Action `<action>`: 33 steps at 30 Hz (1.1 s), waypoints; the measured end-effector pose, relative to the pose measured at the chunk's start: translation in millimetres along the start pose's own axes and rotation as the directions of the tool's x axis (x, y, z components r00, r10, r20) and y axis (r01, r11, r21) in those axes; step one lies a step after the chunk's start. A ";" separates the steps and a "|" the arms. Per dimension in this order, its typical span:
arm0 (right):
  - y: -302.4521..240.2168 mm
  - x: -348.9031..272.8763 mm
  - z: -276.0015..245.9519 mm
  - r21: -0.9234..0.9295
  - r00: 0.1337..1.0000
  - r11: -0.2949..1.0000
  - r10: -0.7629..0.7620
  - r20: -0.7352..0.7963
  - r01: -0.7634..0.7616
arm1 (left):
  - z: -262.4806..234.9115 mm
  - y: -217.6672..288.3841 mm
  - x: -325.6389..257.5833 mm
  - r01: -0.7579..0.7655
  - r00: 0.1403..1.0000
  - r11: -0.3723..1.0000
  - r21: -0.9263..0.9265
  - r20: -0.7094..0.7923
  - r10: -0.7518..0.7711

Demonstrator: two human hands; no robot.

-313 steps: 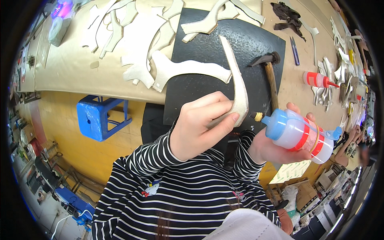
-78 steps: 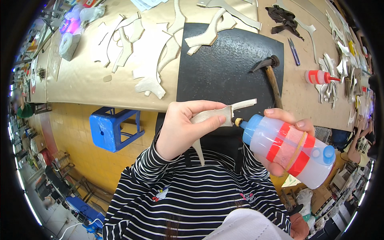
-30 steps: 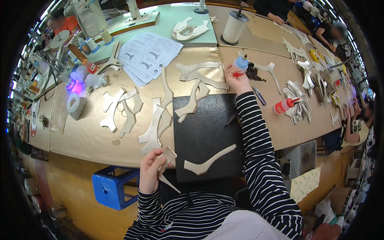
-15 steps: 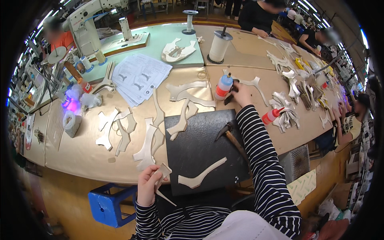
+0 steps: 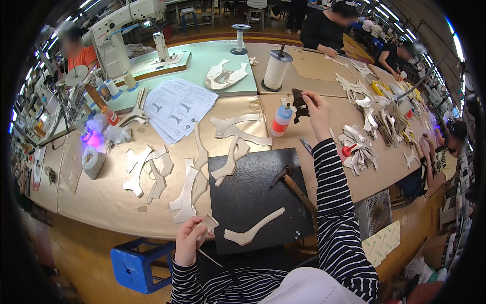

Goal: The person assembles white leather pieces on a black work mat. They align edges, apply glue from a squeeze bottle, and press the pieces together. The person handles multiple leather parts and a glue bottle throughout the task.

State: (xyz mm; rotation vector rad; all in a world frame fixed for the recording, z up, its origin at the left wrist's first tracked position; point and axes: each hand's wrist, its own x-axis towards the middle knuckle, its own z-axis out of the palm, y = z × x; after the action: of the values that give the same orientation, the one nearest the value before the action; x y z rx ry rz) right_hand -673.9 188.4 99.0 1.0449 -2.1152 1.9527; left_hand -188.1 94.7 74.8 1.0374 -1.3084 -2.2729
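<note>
Over the table's near edge, my left hand [image 5: 188, 242] pinches a pale shoe-upper-like cut piece [image 5: 208, 222], whose thin strip hangs below the fingers. My right hand [image 5: 318, 112] is stretched far out, its fingertips closed on a dark brown, ragged, crumpled piece [image 5: 299, 105] held up off the table. Just left of it stands a squeeze bottle [image 5: 281, 121] with bluish liquid and a red band. Between my arms lies a black board [image 5: 253, 195] carrying a curved pale piece [image 5: 254, 227] and a wooden-handled hammer [image 5: 299, 193].
More pale cut pieces [image 5: 188, 190] lie left of the board. Printed sheets [image 5: 174, 109], a thread cone [image 5: 277, 69] and a sewing machine [image 5: 109, 38] stand beyond. A heap of pieces [image 5: 360, 147] with a red-tipped bottle [image 5: 348, 150] lies right of my forearm. A blue stool [image 5: 134, 263] stands below left.
My right hand has risen from the table beside the bottle, lifting the dark brown piece. A slim tool now shows on the table there. My left hand has barely moved.
</note>
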 end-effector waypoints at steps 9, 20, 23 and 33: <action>-16.5 -24.7 28.3 -0.307 0.973 0.925 -0.191 0.129 0.222 | 6.6 -5.6 -0.5 -0.007 1.000 0.999 -0.034 -0.015 0.006; 12.9 -38.8 41.7 -0.462 0.901 0.775 -0.398 0.171 0.431 | 7.5 -0.7 1.6 -0.006 1.000 1.000 0.004 0.017 0.006; 10.2 -42.3 46.3 -0.482 0.898 0.763 -0.410 0.156 0.432 | 14.2 3.2 0.7 -0.053 0.997 0.999 -0.008 0.055 0.053; -80.7 -147.0 32.5 -0.518 0.933 0.776 -0.305 0.191 0.360 | 9.5 -0.4 -16.0 -0.198 0.980 0.976 0.087 -0.015 0.201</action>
State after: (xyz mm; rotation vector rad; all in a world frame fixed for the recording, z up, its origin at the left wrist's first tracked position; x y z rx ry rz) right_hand -507.2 224.4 90.0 1.2831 -2.1431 1.0545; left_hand -184.0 110.1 84.4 0.9121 -1.4417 -2.0667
